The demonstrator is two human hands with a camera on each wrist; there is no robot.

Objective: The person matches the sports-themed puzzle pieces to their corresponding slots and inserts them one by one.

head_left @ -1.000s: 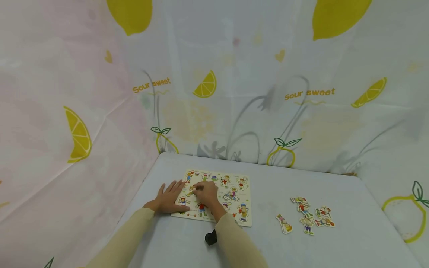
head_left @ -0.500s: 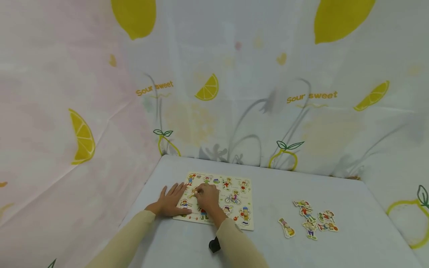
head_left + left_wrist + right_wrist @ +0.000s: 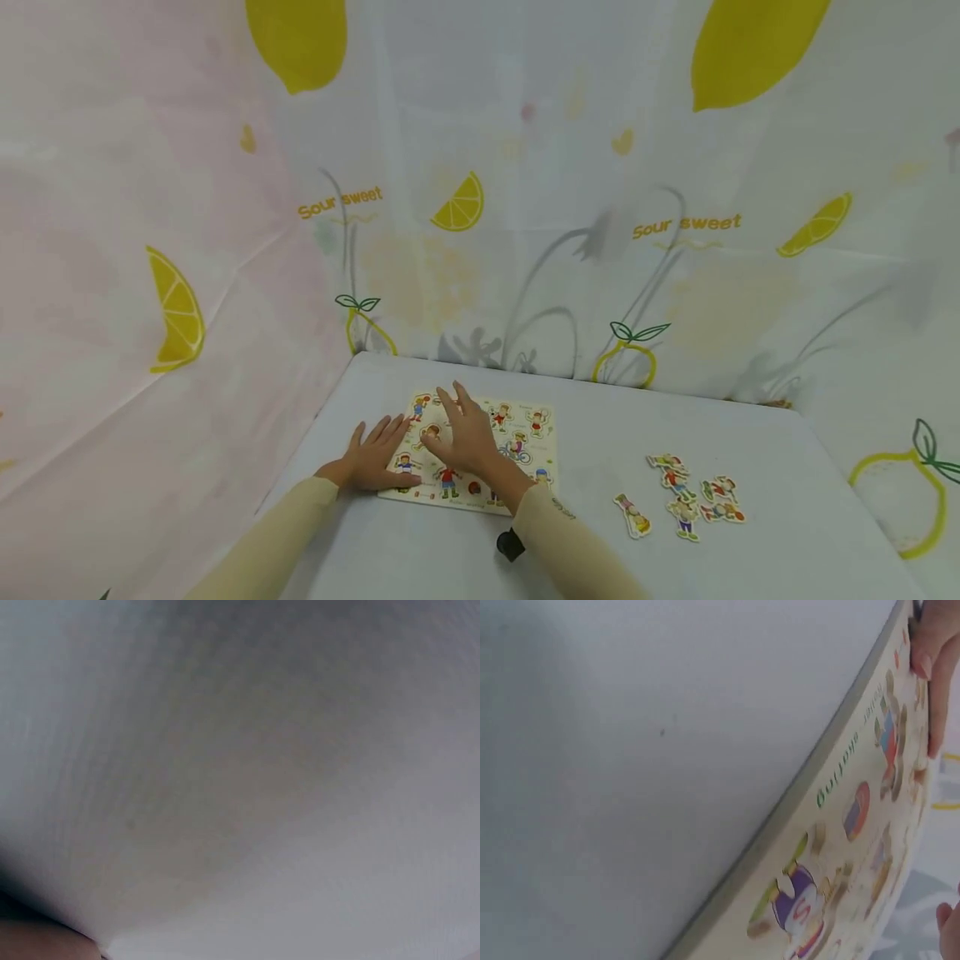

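My left hand (image 3: pixel 378 458) lies with spread fingers on the left edge of a cream wooden puzzle board (image 3: pixel 546 450) printed with sports figures. The right hand (image 3: pixel 467 437) is over the board's middle, fingers extended and spread, holding nothing. Just left of its thumb is a running-figure piece (image 3: pixel 430 434) in the board. In the right wrist view, the board's near edge (image 3: pixel 780 836) crosses diagonally, with the left thumb (image 3: pixel 928 645) on its far end. The left wrist view is mostly blurred white surface, with a bit of skin (image 3: pixel 45 941) in the corner.
Several loose figure pieces lie right of the board, including a slim one (image 3: pixel 633 515) apart from a cluster (image 3: pixel 684 510). A small black object (image 3: pixel 510 545) sits by the right forearm. Lemon-print fabric (image 3: pixel 525 275) walls the white table (image 3: pixel 585 558) at back and sides.
The right hand has let go of the running-figure piece, which stays on the board; its fingers have straightened and spread. The left hand keeps its place on the board. The head view has shifted slightly.
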